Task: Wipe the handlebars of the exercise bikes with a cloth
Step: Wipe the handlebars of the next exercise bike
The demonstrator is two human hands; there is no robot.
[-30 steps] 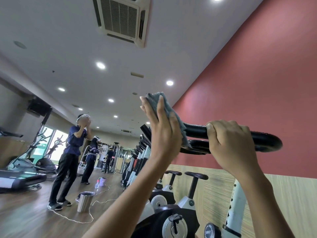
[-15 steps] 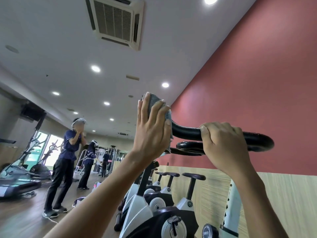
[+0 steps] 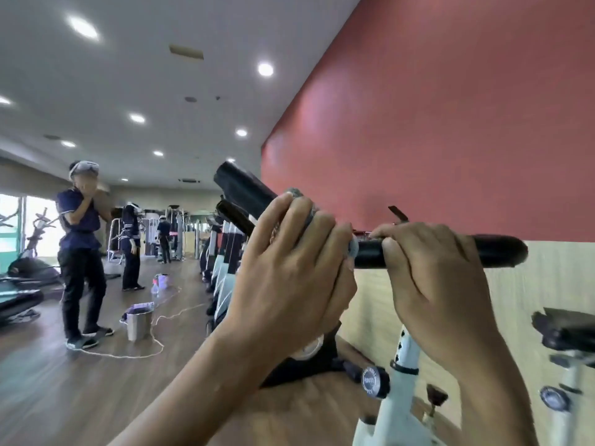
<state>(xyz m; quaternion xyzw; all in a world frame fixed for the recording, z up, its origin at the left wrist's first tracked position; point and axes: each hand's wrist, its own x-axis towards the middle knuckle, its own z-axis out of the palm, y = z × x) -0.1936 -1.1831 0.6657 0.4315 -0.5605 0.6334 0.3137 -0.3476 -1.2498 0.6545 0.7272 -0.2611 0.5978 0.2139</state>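
Left hand brings the cloth down onto the middle of the handlebar

The left hand point(image 3: 289, 252), which half a second ago was held up flat against the raised left horn, now curls over the bar with the grey cloth point(image 3: 352, 247) bunched beneath its fingers; only small folds show at the knuckles, so how much of the bar it covers is hard to tell. The right hand point(image 3: 428, 268) keeps its clenched grip just beside it, the two nearly touching. This suggests the upturned end is done and the wipe has reached the centre. The black handlebar point(image 3: 495, 252) runs out to the right past the right hand, its other end rising above the left hand. Beyond, the bike's white post point(image 3: 404, 358) drops below the hands.
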